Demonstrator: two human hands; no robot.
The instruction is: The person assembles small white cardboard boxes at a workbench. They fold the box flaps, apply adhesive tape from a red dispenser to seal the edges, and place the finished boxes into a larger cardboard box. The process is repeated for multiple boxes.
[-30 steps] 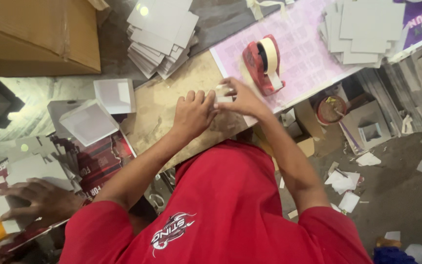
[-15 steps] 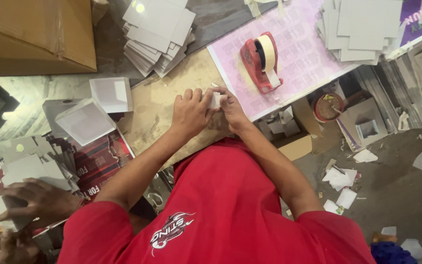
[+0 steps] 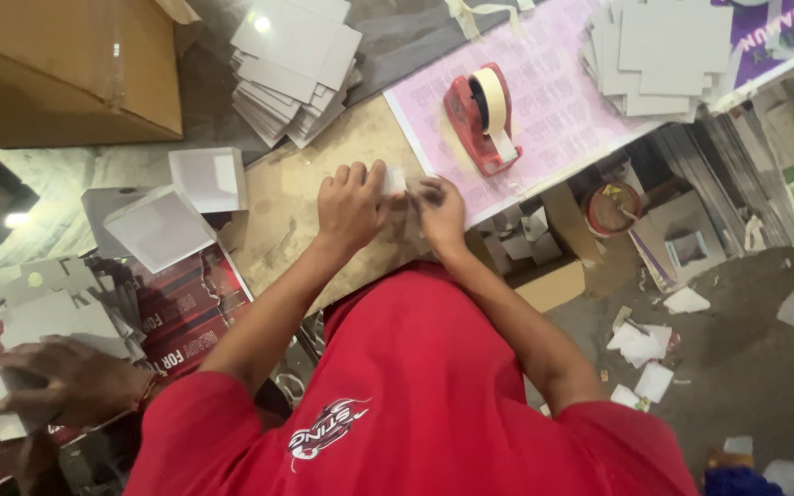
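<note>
My left hand [image 3: 351, 202] and my right hand [image 3: 438, 213] meet over a brown board [image 3: 282, 220], above my red shirt. Between them they pinch a small white cardboard piece [image 3: 394, 179]; the left fingers curl over its left side and the right fingertips press its right edge. Most of the piece is hidden by my fingers. A red tape dispenser [image 3: 478, 118] with a roll of pale tape stands just beyond my right hand on a pink printed sheet [image 3: 562, 101].
Stacks of grey-white cards lie at the far centre [image 3: 291, 69] and far right [image 3: 663, 50]. A brown carton [image 3: 66, 69] fills the far left. Folded white boxes [image 3: 204, 179] sit left of the board. Another person's hand [image 3: 66, 381] works at the lower left. Paper scraps litter the floor [image 3: 645, 349].
My right hand has drawn back from beside the tape dispenser and closed in against my left hand. Both hands now sit tighter together on the white piece.
</note>
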